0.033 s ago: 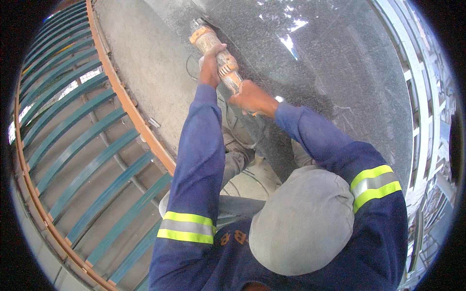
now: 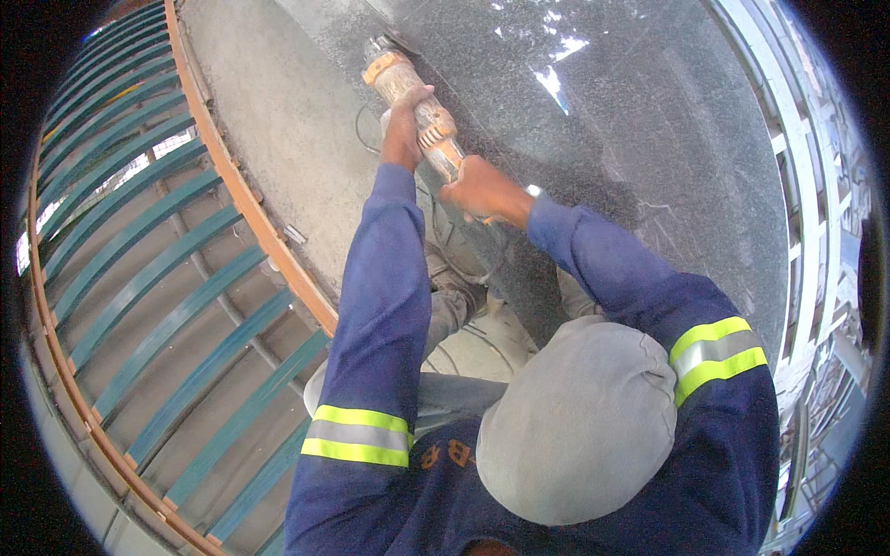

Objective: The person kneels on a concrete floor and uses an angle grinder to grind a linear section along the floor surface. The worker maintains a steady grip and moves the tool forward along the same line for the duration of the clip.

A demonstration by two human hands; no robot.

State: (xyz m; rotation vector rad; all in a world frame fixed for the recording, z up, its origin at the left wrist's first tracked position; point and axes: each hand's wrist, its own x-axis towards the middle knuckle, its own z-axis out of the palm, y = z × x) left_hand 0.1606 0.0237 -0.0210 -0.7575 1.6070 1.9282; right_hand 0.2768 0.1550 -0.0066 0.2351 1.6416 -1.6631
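Both my hands are closed around a dusty orange and grey angle grinder (image 2: pixel 433 118), which lies slanted with its head at the far end. My left hand (image 2: pixel 402 127) wraps the front part of its body. Nearer to me, my right hand (image 2: pixel 484 189) grips the rear handle. The grinder's metal head (image 2: pixel 378 46) is at the left edge of a dark, dusty slab (image 2: pixel 640 167). What its disc touches is too small to tell.
A curved railing (image 2: pixel 250 204) with an orange edge and blue-green bars runs along the left. Dusty pale floor (image 2: pixel 269 120) lies between railing and slab. Cable loops (image 2: pixel 364 130) rest near the grinder and by my feet. A white metal frame (image 2: pixel 808 185) stands at the right.
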